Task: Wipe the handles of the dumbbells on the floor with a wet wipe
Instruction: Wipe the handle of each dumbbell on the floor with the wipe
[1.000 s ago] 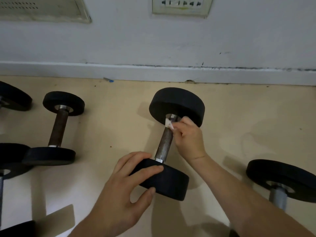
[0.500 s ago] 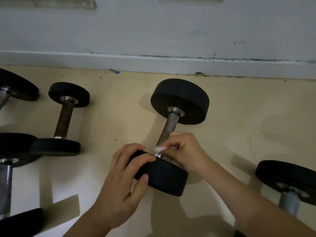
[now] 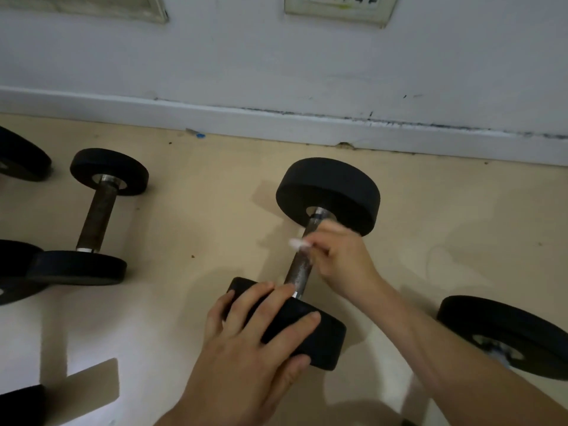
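Nearest the camera, the left hand (image 3: 246, 342) grips the near head (image 3: 316, 339) of the middle dumbbell (image 3: 297, 276), fingers curled over its rim and thumb on the near face, steadying it on the floor (image 3: 190, 216). Just beyond, the right hand (image 3: 344, 259) pinches the wet wipe (image 3: 299, 243) against the handle (image 3: 299, 267), past the middle and toward the far head (image 3: 329, 192). Half a second ago the wipe was down at the near end, and before that up at the far end. The strokes are running both ways, so this handle is probably close to done. Further off, a left dumbbell (image 3: 96, 216) and a right dumbbell (image 3: 504, 327) lie apart from it, likely still to be wiped.
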{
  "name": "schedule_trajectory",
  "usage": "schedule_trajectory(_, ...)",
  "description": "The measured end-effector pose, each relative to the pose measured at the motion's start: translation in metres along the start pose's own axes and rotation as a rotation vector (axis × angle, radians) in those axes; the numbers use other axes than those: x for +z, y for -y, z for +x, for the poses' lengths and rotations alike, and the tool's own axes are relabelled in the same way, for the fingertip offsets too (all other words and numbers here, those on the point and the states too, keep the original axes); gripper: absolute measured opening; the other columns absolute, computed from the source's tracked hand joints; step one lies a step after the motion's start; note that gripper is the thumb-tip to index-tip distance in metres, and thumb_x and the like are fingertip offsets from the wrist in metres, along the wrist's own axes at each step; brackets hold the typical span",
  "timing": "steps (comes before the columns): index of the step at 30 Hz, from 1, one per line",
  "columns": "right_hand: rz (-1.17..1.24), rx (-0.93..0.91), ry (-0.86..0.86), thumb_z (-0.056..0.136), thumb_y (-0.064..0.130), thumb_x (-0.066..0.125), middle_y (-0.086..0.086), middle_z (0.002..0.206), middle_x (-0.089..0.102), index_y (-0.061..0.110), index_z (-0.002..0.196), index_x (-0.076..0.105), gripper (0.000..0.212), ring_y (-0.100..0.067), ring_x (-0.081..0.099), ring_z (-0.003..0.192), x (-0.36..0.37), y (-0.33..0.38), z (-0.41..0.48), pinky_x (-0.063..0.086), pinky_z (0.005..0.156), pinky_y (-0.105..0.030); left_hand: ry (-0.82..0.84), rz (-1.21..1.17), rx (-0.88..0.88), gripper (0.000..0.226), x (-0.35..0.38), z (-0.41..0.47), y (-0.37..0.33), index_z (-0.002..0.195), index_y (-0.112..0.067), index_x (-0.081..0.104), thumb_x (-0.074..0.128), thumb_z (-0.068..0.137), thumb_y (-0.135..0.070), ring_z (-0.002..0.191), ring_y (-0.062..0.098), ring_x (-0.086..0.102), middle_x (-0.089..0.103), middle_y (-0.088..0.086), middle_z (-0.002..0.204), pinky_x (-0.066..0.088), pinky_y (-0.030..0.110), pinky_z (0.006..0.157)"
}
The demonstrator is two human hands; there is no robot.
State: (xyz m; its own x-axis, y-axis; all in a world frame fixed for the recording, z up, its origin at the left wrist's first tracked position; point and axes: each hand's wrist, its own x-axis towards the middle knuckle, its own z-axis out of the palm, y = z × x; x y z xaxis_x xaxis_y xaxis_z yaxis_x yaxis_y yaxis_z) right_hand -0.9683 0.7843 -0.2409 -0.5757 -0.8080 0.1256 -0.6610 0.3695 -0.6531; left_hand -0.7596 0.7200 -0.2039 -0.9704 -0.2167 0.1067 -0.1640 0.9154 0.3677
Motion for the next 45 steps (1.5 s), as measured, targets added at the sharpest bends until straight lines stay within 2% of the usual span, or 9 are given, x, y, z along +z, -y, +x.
schedule_trajectory(3,-0.103,0.128,-0.261,0.088,0.013,0.062,-0.003,0.079,0.053,0.006,0.084,0.072,0.013,-0.013,0.050,0.064,0.001,-0.007,0.009,0.049,0.057,-0.031,0.028,0.042,0.072,0.048,0.001,0.004,-0.007,0.130,-0.045,0.048,0.048,0.083,-0.058,0.130,0.019,0.042,0.046,-0.007,0.142,0.041,0.052,0.092)
schedule_trajectory(8,-0.002,-0.025,0.137,0.081,0.009,0.069,0.004,0.081,0.053,0.010,0.088,0.074,0.009,-0.013,0.055,0.072,-0.011,0.004,-0.036,0.046,0.066,-0.021,0.082,-0.108,-0.162,0.079,0.002,0.010,0.001,0.137,-0.044,0.028,0.037,0.071,-0.085,0.132,0.022,0.033,0.036,-0.007,0.142,0.042,0.058,0.096)
schedule_trajectory(13,-0.148,0.096,-0.206,0.085,0.011,0.066,-0.005,0.080,0.056,0.005,0.087,0.073,0.009,-0.015,0.053,0.065,-0.008,-0.015,0.002,0.052,0.058,-0.033,0.106,-0.180,-0.070,0.074,0.004,0.008,0.006,0.139,-0.044,0.025,0.041,0.077,-0.080,0.133,0.016,0.026,0.032,-0.011,0.136,0.042,0.039,0.101)
schedule_trajectory(18,-0.052,-0.026,0.100,0.082,0.009,0.068,0.001,0.080,0.054,0.011,0.089,0.075,0.010,-0.013,0.055,0.071,-0.007,0.004,-0.034,0.047,0.065,-0.023,0.093,-0.282,-0.070,0.070,0.000,0.007,0.014,0.139,-0.045,0.026,0.043,0.079,-0.079,0.132,0.012,0.024,0.029,-0.015,0.137,0.040,0.035,0.101)
schedule_trajectory(24,-0.148,0.066,-0.092,0.087,0.012,0.061,-0.001,0.091,0.057,0.017,0.095,0.074,0.016,-0.016,0.058,0.075,-0.006,-0.003,-0.004,0.053,0.067,-0.035,0.078,-0.329,-0.081,0.070,0.001,0.003,0.024,0.140,-0.048,0.024,0.045,0.079,-0.077,0.133,0.011,0.024,0.026,-0.019,0.138,0.039,0.031,0.100)
schedule_trajectory(30,-0.068,0.200,-0.116,0.081,0.031,0.069,0.003,0.098,0.058,0.018,0.091,0.075,0.018,-0.008,0.058,0.080,-0.007,0.010,-0.012,0.052,0.076,-0.025,0.037,-0.337,-0.086,0.069,0.003,0.003,0.021,0.139,-0.047,0.025,0.041,0.080,-0.079,0.132,0.011,0.025,0.027,-0.018,0.138,0.042,0.033,0.098)
schedule_trajectory(35,-0.099,0.181,-0.174,0.086,0.018,0.066,-0.003,0.102,0.066,0.015,0.108,0.068,0.022,-0.012,0.060,0.088,-0.010,0.000,0.000,0.052,0.082,-0.026,0.029,-0.254,-0.101,0.072,0.007,0.003,0.010,0.142,-0.041,0.026,0.037,0.082,-0.079,0.136,0.019,0.026,0.029,-0.009,0.142,0.047,0.045,0.096)
schedule_trajectory(41,-0.157,-0.027,0.023,0.080,0.005,0.068,-0.004,0.084,0.063,0.011,0.084,0.074,0.010,-0.012,0.060,0.073,-0.021,0.006,-0.036,0.051,0.069,-0.023,0.088,-0.078,-0.085,0.072,0.011,0.008,-0.014,0.141,-0.036,0.034,0.030,0.082,-0.077,0.131,0.029,0.037,0.043,0.001,0.137,0.045,0.050,0.093)
schedule_trajectory(45,-0.151,0.114,-0.204,0.083,0.005,0.066,-0.003,0.084,0.063,0.008,0.087,0.075,0.010,-0.004,0.055,0.074,-0.027,-0.014,-0.014,0.051,0.068,-0.023,0.076,-0.109,-0.018,0.072,0.013,0.007,-0.018,0.142,-0.038,0.032,0.044,0.079,-0.072,0.132,0.024,0.037,0.041,-0.003,0.142,0.043,0.050,0.093)
